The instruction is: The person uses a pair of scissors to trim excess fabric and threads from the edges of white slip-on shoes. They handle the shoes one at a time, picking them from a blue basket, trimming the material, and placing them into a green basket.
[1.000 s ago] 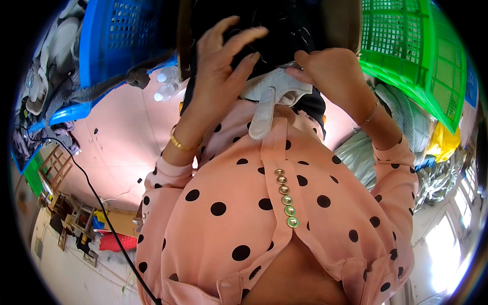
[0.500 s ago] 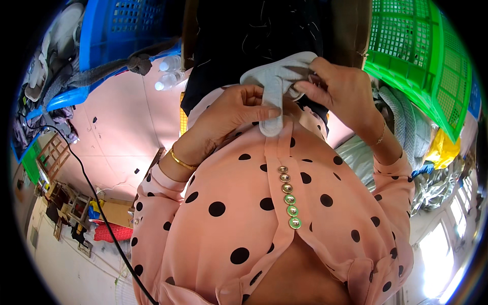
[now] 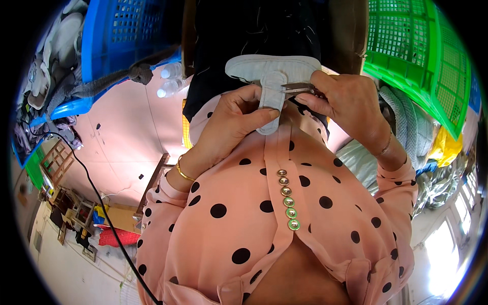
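Note:
A white stitched fabric piece, roughly T-shaped, lies over my lap; a rounded strap runs down from its long, round-ended part. My left hand pinches the strap between thumb and fingers near its lower end. In my right hand is a pair of small metal snips, their blades pointing left at the strap's right edge. The handles are mostly hidden in my curled fingers. I cannot tell whether the blades grip a thread.
A blue plastic crate stands at the far left beside grey fabric pieces. Two clear bottles lie near it. At the far right is a green crate, with plastic bags nearer. A black cable hangs at my left.
The white piece, bunched up before, is now spread flatter, its long part stretched across. The snips' blades now show plainly beside the strap. My left hand still pinches the strap.

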A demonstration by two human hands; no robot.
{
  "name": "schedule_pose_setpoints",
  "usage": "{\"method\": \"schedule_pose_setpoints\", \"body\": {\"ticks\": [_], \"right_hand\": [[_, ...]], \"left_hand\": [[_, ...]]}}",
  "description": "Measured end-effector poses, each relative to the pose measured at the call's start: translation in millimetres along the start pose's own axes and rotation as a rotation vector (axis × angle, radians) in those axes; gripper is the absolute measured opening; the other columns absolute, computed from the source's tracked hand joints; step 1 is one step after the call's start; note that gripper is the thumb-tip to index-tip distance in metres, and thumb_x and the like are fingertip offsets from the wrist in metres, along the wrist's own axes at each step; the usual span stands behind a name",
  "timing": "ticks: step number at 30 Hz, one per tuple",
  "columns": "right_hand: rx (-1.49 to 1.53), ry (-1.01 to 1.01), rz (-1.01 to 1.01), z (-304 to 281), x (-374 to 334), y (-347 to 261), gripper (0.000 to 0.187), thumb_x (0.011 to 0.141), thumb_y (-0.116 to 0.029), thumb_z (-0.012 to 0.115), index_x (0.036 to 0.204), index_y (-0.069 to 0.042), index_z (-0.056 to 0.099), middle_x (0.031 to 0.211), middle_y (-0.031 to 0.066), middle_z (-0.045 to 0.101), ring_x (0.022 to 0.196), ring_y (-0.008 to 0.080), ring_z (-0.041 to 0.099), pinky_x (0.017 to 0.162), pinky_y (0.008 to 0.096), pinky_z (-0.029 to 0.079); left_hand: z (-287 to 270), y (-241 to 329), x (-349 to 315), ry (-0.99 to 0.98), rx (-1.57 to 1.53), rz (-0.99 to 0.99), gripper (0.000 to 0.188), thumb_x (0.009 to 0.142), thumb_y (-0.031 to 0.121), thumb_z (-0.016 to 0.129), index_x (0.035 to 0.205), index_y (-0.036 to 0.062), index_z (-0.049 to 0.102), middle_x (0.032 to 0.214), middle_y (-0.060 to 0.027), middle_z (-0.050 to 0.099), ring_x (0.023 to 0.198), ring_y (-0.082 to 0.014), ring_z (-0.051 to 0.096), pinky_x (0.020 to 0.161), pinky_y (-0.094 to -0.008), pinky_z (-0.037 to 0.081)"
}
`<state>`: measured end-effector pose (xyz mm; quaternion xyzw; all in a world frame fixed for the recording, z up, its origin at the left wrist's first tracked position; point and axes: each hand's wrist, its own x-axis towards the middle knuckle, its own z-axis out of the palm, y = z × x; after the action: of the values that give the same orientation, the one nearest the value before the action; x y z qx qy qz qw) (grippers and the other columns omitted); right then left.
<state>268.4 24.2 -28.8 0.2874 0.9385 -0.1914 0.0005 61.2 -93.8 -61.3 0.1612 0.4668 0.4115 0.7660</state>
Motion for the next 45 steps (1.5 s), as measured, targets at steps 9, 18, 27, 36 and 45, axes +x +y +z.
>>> {"method": "schedule_pose_setpoints", "body": {"ticks": [9,18,27,36,45], "right_hand": [[0.000,0.002,-0.023,-6,1,2,0.046,0.091,-0.051,0.056,0.074,-0.009,0.053,0.056,0.0051,0.057,0.053,0.0252,0.059,0.047,0.0342,0.043],[0.060,-0.027,-0.007,-11,4,2,0.044,0.090,-0.050,0.057,0.076,-0.009,0.055,0.054,0.0052,0.056,0.051,0.0251,0.059,0.046,0.0352,0.042],[-0.048,0.022,-0.033,-15,3,-4,0.043,0.089,-0.049,0.060,0.075,-0.009,0.056,0.056,0.0044,0.056,0.053,0.0232,0.059,0.047,0.0328,0.043],[0.384,0.168,0.163,-9,5,-1,0.029,0.082,-0.034,0.074,0.090,-0.010,0.061,0.061,0.0010,0.060,0.059,0.0195,0.063,0.050,0.0309,0.048],[0.340,0.407,-0.156,-6,37,-15,0.027,0.075,-0.013,0.076,0.096,-0.010,0.059,0.068,0.0041,0.063,0.058,0.0228,0.064,0.051,0.0315,0.051]], "left_hand": [[2,0,-1,-0.011,-0.017,0.106,0.021,0.089,0.002,0.063,0.109,0.0025,0.066,0.104,-0.0015,0.068,0.093,-0.0066,0.058,0.086,-0.0225,0.047],[-1,-1,-3,-0.023,0.016,0.166,0.014,0.088,-0.001,0.064,0.102,0.0024,0.065,0.102,-0.0003,0.066,0.095,-0.0061,0.057,0.087,-0.0232,0.046],[1,-1,-3,-0.026,0.048,0.220,0.012,0.088,-0.003,0.063,0.099,0.0020,0.065,0.101,-0.0002,0.066,0.093,-0.0060,0.058,0.087,-0.0233,0.047],[1,-4,-2,-0.050,-0.008,0.306,0.017,0.089,-0.006,0.062,0.104,0.0019,0.063,0.102,0.0007,0.063,0.095,-0.0060,0.056,0.088,-0.0232,0.046],[-7,14,2,-0.079,0.202,0.543,0.023,0.087,-0.009,0.063,0.109,-0.0003,0.065,0.113,-0.0057,0.062,0.105,-0.0127,0.059,0.092,-0.0264,0.049]]}}
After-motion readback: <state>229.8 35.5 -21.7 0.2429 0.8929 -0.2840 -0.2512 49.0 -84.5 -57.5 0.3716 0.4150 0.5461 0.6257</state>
